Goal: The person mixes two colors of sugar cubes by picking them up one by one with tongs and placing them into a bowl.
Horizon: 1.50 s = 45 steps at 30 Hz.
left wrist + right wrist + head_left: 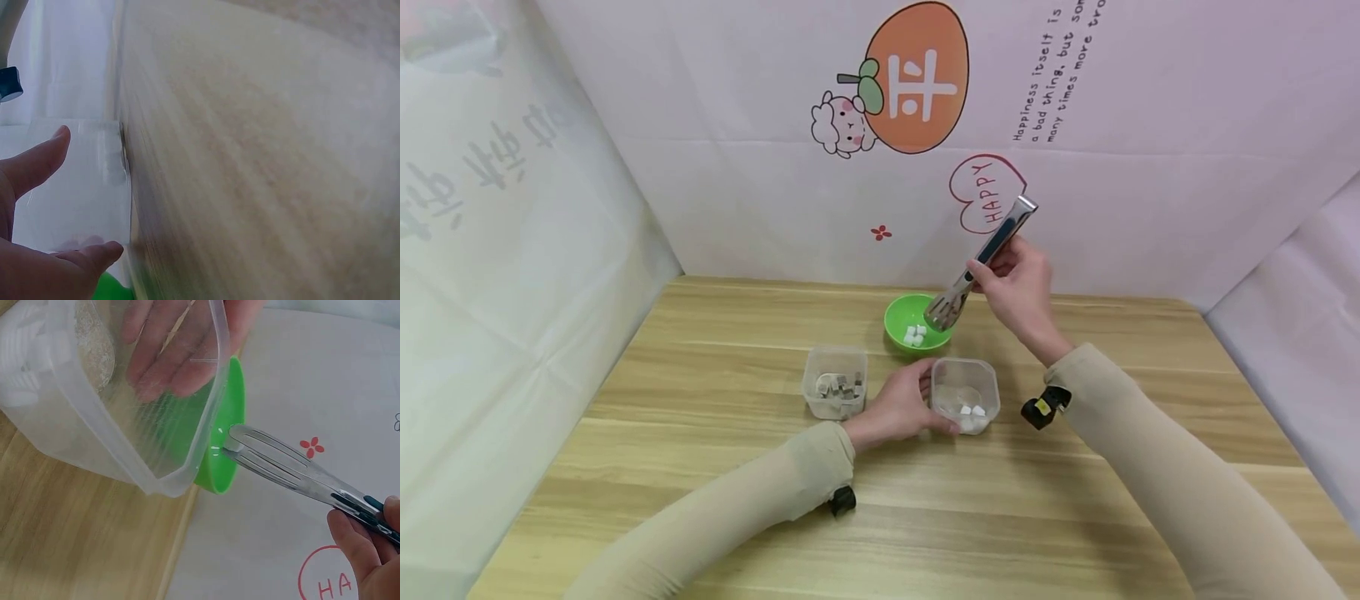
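Observation:
My right hand [1021,287] grips metal tongs [997,243] with dark handle inlays, slanting down to the green bowl [901,313]. In the right wrist view the slotted tips of the tongs pinch a small white piece [233,445] over the bowl. Several white cubes [915,336] lie inside that bowl. Around the left side of a clear plastic container [958,377] my left hand [901,404] holds on, thumb at the near corner and fingers along the far side. More white cubes [973,411] sit low in this container.
Left of my left hand stands a second clear container [822,363] with several grey metallic cubes [841,386]. Behind the bowl, the wood-grain table [730,333] meets a printed white cloth backdrop [760,192]. White cloth also hangs at both sides.

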Available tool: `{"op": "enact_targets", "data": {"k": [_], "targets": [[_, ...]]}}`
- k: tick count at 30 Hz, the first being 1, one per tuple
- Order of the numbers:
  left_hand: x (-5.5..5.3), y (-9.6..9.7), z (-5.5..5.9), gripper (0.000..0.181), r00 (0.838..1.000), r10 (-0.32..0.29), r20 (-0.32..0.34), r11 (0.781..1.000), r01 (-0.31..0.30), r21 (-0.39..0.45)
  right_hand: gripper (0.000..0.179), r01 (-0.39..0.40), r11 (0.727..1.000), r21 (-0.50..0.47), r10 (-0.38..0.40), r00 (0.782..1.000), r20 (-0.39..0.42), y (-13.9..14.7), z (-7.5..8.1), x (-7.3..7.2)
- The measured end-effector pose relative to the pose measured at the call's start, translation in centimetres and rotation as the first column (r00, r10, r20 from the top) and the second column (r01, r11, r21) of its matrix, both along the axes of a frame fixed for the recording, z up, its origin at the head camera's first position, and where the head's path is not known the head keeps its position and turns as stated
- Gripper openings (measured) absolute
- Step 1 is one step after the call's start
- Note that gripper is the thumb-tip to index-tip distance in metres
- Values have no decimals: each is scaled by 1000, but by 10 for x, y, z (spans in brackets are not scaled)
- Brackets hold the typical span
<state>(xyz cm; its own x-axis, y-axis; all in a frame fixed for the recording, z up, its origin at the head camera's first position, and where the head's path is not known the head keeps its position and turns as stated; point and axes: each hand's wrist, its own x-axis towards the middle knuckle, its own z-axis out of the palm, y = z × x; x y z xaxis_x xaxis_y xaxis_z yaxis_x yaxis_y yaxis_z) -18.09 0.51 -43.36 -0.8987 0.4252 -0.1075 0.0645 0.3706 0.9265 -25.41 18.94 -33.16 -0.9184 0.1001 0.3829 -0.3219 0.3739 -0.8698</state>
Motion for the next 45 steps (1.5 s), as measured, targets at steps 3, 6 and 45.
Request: {"op": "enact_targets", "data": {"k": [3, 6, 45], "targets": [[-1, 0, 1, 111, 1000, -6, -1, 1000, 6, -1, 20, 9, 1000, -3, -9, 1000, 18, 1, -4, -3], [-1, 0, 1, 110, 1000, -14, -2, 1000, 14, 5, 20, 14, 1000, -20, -14, 1000, 26, 2, -6, -5], [0, 2, 2, 111, 1000, 7, -1, 999, -7, -39, 24, -63, 975, 215, 83, 993, -86, 49, 14, 90]]}}
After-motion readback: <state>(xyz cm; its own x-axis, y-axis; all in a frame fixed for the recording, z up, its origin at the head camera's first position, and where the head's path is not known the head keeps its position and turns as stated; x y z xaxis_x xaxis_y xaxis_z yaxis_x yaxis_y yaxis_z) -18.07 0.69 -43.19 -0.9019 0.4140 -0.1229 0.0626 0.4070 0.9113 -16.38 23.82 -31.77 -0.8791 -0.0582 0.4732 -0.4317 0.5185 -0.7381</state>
